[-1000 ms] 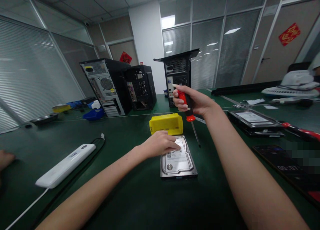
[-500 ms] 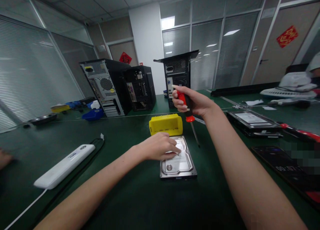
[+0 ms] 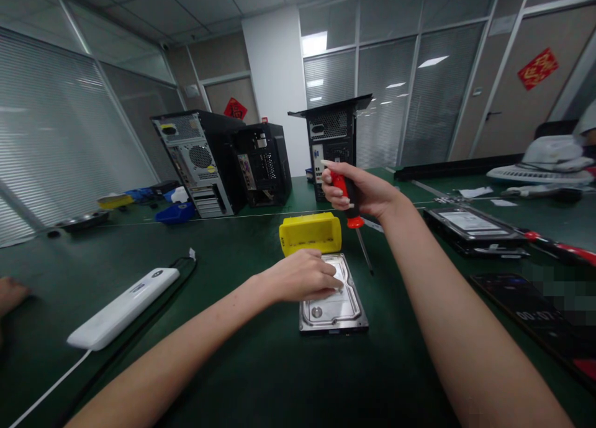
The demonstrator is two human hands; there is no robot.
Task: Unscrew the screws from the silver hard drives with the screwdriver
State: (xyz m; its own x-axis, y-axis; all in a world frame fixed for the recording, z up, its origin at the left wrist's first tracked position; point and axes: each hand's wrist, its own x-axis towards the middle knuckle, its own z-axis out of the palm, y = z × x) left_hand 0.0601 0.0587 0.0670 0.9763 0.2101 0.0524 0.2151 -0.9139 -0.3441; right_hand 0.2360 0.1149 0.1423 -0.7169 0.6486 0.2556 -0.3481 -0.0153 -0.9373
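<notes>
Across the hard drive [image 3: 338,308], my left hand [image 3: 303,276] has slid slightly nearer me; whether its curled fingers pinch anything, I cannot tell. My right hand [image 3: 358,189] grips the screwdriver [image 3: 355,222], tip down. Flat on the counter [image 3: 233,366] before the yellow bin [image 3: 310,232], the drive should be dense, rigid, best held by its edges; it's silver, white-labelled.

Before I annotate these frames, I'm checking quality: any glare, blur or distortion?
Head view: bright glare on the glass partition; head view: leftmost computer case leans, likely lens distortion; head view: screwdriver fairly sharp, phone partly pixelated.
</notes>
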